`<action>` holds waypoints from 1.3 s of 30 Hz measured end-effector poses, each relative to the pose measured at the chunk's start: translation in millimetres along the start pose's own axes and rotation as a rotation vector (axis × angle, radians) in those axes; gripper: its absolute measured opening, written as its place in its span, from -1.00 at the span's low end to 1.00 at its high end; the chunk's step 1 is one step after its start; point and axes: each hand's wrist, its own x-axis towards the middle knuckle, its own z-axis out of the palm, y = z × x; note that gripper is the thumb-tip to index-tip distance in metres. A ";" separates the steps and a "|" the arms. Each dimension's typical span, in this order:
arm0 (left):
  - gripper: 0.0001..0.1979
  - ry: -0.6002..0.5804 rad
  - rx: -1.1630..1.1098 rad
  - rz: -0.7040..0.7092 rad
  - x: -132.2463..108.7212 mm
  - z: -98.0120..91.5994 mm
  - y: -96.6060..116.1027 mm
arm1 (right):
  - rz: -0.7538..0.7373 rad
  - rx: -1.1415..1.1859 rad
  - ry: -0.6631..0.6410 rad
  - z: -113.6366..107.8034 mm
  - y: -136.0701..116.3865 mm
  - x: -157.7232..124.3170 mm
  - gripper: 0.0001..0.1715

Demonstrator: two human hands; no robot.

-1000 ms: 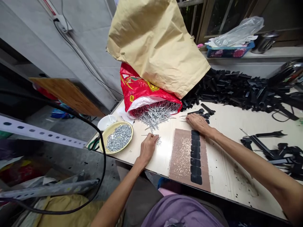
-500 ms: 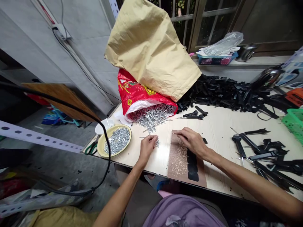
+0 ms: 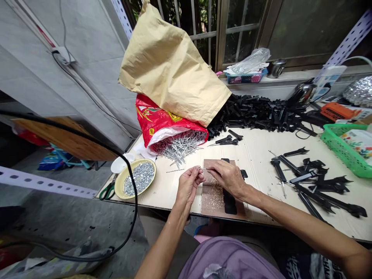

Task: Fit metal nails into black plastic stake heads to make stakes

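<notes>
My left hand [image 3: 189, 184] is in a pinch near the table's front, palm partly turned up. Its fingertips meet the end of a thin metal rod [image 3: 204, 168]; any small piece between them is too small to name. The rod's other end disappears into my right hand [image 3: 228, 177], whose fingers are closed on it. Beneath the right hand lies a brown board [image 3: 211, 199] with pale speckles and a row of black pads [image 3: 231, 204]. Left of my hands, a loose rod [image 3: 175, 171] rests on the table, and a yellow dish [image 3: 118, 186] holds many small metal pieces.
A red bag [image 3: 162, 112] spills metal rods [image 3: 181, 145] under a tan sack [image 3: 174, 69]. Black plastic parts [image 3: 258, 112] are heaped behind; black tools [image 3: 315, 174] lie right, near a green basket [image 3: 334, 149]. Green-handled scissors [image 3: 107, 191] lie left. A black cable [image 3: 135, 201] hangs in front.
My hands have come together, the left moving right toward the rod held in the right. The small metal heap near the left hand is now out of sight. The camera view has shifted right.
</notes>
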 end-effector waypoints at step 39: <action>-0.71 -0.010 0.405 0.154 8.9 -7.1 -27.1 | 0.170 -0.172 -0.138 4.2 2.0 -21.4 -0.71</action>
